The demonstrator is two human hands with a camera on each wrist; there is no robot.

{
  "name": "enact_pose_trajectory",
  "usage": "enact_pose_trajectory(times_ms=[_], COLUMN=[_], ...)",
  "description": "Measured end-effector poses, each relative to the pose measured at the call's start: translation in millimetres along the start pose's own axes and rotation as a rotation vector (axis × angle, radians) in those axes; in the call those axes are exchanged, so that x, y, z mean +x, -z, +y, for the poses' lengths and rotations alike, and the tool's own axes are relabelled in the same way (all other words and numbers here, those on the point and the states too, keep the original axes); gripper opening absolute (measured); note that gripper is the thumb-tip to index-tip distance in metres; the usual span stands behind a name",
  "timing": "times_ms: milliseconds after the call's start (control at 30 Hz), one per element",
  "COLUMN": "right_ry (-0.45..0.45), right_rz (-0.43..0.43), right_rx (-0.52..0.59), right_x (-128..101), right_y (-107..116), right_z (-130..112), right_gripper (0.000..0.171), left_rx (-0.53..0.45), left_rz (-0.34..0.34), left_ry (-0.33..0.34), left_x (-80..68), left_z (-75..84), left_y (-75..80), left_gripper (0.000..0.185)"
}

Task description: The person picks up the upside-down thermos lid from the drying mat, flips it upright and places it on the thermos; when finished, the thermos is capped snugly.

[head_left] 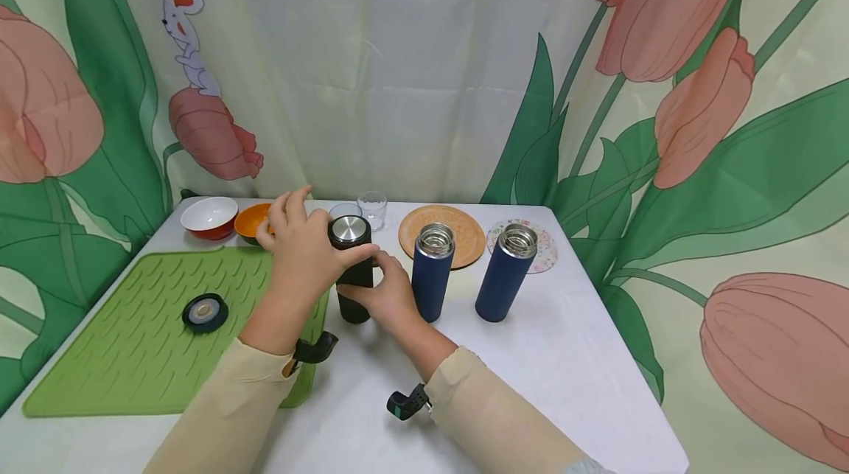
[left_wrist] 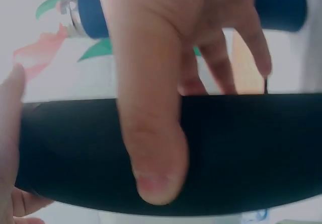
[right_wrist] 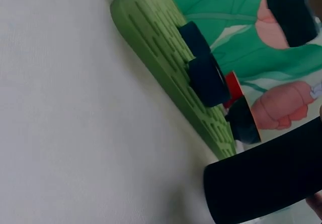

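Beige sleeves reach across a white bench point(head_left: 570, 356) toward a black flask point(head_left: 354, 267), which stands upright at the right edge of a green ribbed mat point(head_left: 133, 326). The right hand point(head_left: 388, 295) wraps the lower part of the flask, its grip closed round the body. The left hand point(head_left: 301, 249) holds the upper part just below the silver-topped lid point(head_left: 349, 228); in the left wrist view its thumb point(left_wrist: 151, 133) presses flat on the dark body, with the fingers curled round the far side. On the mat to the left lies a loose black cap point(head_left: 205, 312), well apart from the hands. Just right of the black flask stand two navy flasks, one close beside the right hand point(head_left: 432, 271) and one farther right point(head_left: 505, 271), both upright with open steel mouths. Behind them lie a round woven mat point(head_left: 464, 234) and a floral coaster point(head_left: 542, 242). At the far edge sit a white bowl point(head_left: 208, 216), an orange bowl point(head_left: 250, 223) partly hidden by the left hand, and two clear glasses point(head_left: 373, 208). A tulip-print curtain point(head_left: 696, 91) backs the scene.
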State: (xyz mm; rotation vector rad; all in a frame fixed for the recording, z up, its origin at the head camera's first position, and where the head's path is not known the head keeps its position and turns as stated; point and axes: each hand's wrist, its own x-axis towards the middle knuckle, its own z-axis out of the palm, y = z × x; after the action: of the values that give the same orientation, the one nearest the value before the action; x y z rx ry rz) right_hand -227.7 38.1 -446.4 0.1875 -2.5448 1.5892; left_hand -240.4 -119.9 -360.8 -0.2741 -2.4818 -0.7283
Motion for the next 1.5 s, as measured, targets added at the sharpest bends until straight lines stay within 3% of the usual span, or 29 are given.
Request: enact_pose_trajectory(times_ms=[67, 133, 267, 400, 533, 633, 767, 967, 1133, 1267, 1400, 1500], right_ry=[0.008, 0.009, -0.001, -0.005, -0.007, -0.007, -0.007, 0.005, -0.045, -0.129, -0.127, -0.099], right_rz=[0.002, 0.001, -0.006, -0.025, -0.045, -0.046, -0.025, 0.000, -0.082, -0.229, -0.370, -0.433], right_rx=[-0.003, 0.004, 0.003, 0.003, 0.023, 0.043, 0.054, 0.016, -0.046, -0.100, -0.127, -0.127], right_x=[1, 1, 1, 1, 1, 1, 0, -4, -19, -44, -70, -84], right_y=[1, 2, 4, 4, 4, 3, 1, -5, 4, 23, 49, 73], right_z=[-1, -3, -1, 1, 0, -1, 0, 4, 1, -7, -15, -21], right_gripper=[0.056, 0.055, 0.056, 0.057, 0.057, 0.055, 0.054, 0.057, 0.081, 0.097, 0.091, 0.082], left_rx=[0.035, 0.040, 0.002, -0.089, -0.155, -0.122, -0.057, -0.016, -0.036, -0.037, 0.056, 0.144], left_rz=[0.033, 0.025, -0.073, -0.180, -0.232, -0.244, -0.248, -0.232, -0.267, -0.282, -0.227, -0.219], left_ry=[-0.016, -0.057, -0.149, -0.187, -0.201, -0.216, -0.206, -0.133, -0.095, -0.031, 0.062, 0.173], left_x=[0.6, 5.1, 15.2, 21.0, 23.4, 23.9, 22.3, 12.8, -1.6, -21.3, -37.1, -43.1], left_z=[5.7, 7.2, 3.1, -8.5, -17.7, -18.7, -16.1, -17.5, -22.1, -46.8, -94.8, -135.5], left_y=[2.2, 4.4, 9.9, 11.4, 14.6, 19.0, 23.0, 19.6, 17.9, 24.6, 42.0, 53.4], left_gripper=[0.073, 0.068, 0.058, 0.050, 0.043, 0.047, 0.057, 0.064, 0.090, 0.101, 0.080, 0.082])
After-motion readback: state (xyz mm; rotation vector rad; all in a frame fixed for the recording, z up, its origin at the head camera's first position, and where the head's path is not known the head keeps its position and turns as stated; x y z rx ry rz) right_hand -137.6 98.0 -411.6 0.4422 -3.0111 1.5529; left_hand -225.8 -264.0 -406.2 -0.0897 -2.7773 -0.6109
